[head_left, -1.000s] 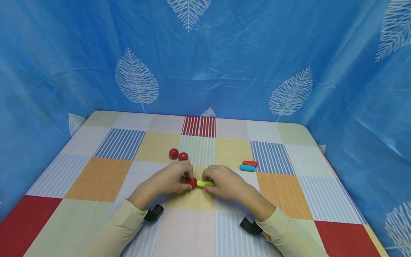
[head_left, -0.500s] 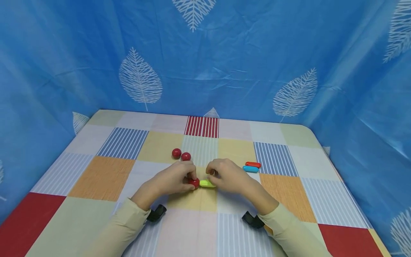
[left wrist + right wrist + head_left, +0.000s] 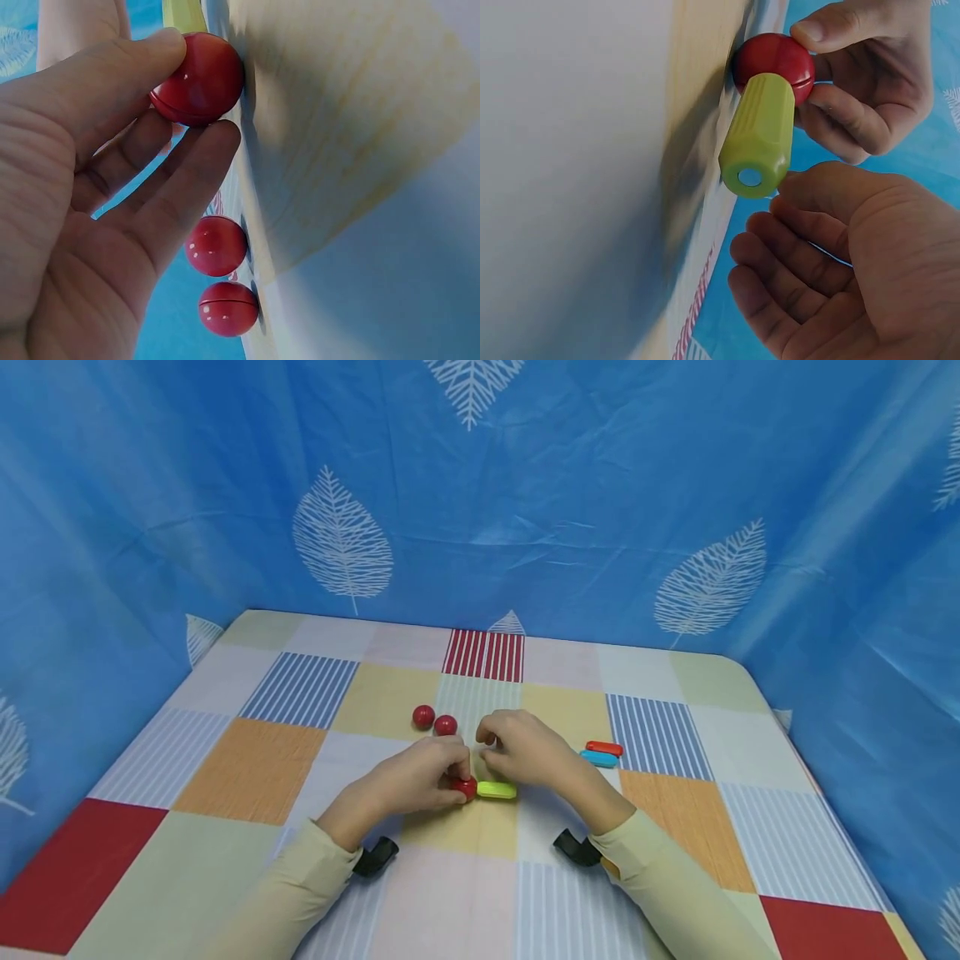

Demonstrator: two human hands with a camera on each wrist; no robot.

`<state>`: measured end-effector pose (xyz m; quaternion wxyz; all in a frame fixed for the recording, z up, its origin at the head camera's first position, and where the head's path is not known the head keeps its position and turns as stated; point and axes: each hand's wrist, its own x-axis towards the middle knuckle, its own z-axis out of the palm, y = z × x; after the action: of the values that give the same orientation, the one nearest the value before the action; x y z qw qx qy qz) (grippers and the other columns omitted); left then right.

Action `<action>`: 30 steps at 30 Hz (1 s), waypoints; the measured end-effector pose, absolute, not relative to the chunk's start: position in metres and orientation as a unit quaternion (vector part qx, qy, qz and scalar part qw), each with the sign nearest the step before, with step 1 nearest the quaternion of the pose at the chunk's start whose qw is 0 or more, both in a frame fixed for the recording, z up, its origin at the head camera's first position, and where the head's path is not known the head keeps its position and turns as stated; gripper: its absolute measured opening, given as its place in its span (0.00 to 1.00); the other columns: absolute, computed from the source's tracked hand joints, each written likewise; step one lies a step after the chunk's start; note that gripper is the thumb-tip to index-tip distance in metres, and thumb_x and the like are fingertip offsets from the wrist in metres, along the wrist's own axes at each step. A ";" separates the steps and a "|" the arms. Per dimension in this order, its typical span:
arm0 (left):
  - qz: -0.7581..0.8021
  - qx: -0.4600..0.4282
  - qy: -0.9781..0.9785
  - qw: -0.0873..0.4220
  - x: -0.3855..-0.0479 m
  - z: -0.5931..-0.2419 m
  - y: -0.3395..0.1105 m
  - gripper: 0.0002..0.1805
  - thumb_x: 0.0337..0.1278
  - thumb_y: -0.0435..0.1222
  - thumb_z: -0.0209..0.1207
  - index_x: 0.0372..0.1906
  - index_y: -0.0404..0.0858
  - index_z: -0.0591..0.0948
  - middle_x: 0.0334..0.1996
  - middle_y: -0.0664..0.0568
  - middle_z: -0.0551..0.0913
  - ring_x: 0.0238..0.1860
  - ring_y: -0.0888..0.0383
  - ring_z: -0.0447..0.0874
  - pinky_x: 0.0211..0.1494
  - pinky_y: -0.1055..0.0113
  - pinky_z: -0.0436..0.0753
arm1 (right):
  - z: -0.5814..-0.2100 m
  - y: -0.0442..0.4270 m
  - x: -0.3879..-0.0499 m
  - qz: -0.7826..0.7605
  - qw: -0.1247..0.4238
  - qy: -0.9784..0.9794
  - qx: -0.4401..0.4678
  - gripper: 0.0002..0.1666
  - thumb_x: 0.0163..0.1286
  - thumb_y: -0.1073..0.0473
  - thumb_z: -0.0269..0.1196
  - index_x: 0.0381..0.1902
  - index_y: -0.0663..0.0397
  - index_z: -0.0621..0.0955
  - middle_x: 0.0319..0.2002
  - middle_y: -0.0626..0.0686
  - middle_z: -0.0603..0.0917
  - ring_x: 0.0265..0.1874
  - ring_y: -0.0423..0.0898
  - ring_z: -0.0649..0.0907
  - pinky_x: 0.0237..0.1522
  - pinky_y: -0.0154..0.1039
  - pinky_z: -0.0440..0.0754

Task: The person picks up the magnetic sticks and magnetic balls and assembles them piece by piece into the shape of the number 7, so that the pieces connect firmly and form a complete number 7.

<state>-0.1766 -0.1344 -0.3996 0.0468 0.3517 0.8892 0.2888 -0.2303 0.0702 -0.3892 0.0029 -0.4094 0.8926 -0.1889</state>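
Note:
My left hand (image 3: 420, 774) pinches a glossy red ball (image 3: 206, 79) between thumb and fingers, low over the cloth. Against the ball's right side sits a yellow-green rod (image 3: 497, 790), end-on. Its near end (image 3: 750, 177) has a small round metallic disc in the right wrist view. My right hand (image 3: 529, 750) hovers beside and slightly behind the rod, fingers loosely bent with nothing held. In the right wrist view its thumb tip lies close to the rod; whether they touch I cannot tell.
Two more red balls, one (image 3: 423, 717) left of the other (image 3: 446, 726), sit behind my left hand. A red rod (image 3: 604, 748) and a blue rod (image 3: 598, 759) lie side by side beyond my right wrist. A blue leaf-print curtain (image 3: 480, 510) surrounds the checked tablecloth (image 3: 457, 902).
My right hand has let go of the yellow-green rod and drawn back and up from it. The left hand still grips the red ball. The head view has shifted a little.

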 end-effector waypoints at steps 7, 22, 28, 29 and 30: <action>0.277 0.357 0.891 0.037 -0.177 -0.398 -0.134 0.11 0.49 0.35 0.72 0.31 0.42 0.79 0.32 0.60 0.75 0.33 0.61 0.75 0.37 0.73 0.77 | -0.388 0.058 -0.239 -0.178 0.013 0.901 -0.396 0.12 0.62 0.59 0.66 0.44 0.55 0.83 0.40 0.49 0.83 0.38 0.42 0.81 0.43 0.37 0.80; 0.270 0.357 0.893 0.038 -0.177 -0.395 -0.133 0.11 0.49 0.34 0.72 0.30 0.42 0.78 0.32 0.59 0.75 0.33 0.61 0.75 0.37 0.74 0.76 | -0.390 0.028 -0.255 -0.141 0.015 0.896 -0.422 0.23 0.66 0.55 0.67 0.57 0.55 0.79 0.52 0.51 0.82 0.54 0.47 0.79 0.57 0.41 0.75; 0.270 0.358 0.893 0.040 -0.178 -0.395 -0.133 0.11 0.49 0.34 0.72 0.31 0.42 0.79 0.32 0.60 0.74 0.34 0.62 0.74 0.38 0.74 0.76 | -0.393 0.022 -0.257 -0.154 0.013 0.898 -0.412 0.16 0.64 0.59 0.67 0.50 0.55 0.82 0.44 0.49 0.83 0.45 0.44 0.81 0.52 0.38 0.78; 0.268 0.356 0.894 0.041 -0.178 -0.395 -0.133 0.11 0.49 0.34 0.72 0.31 0.43 0.79 0.33 0.60 0.74 0.34 0.63 0.74 0.38 0.75 0.76 | -0.393 0.021 -0.257 -0.160 0.014 0.901 -0.402 0.15 0.63 0.59 0.68 0.48 0.55 0.82 0.43 0.49 0.83 0.43 0.43 0.81 0.50 0.38 0.78; 0.268 0.356 0.894 0.042 -0.178 -0.395 -0.133 0.11 0.49 0.34 0.72 0.31 0.43 0.79 0.33 0.60 0.74 0.34 0.63 0.73 0.38 0.75 0.76 | -0.393 0.020 -0.257 -0.165 0.015 0.904 -0.393 0.14 0.62 0.60 0.68 0.46 0.55 0.82 0.41 0.49 0.83 0.42 0.43 0.81 0.49 0.38 0.79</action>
<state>-0.1778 -0.1332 -0.3945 0.0423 0.3560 0.8942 0.2683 -0.2569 0.0201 -0.3932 0.0151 -0.3933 0.9043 -0.1652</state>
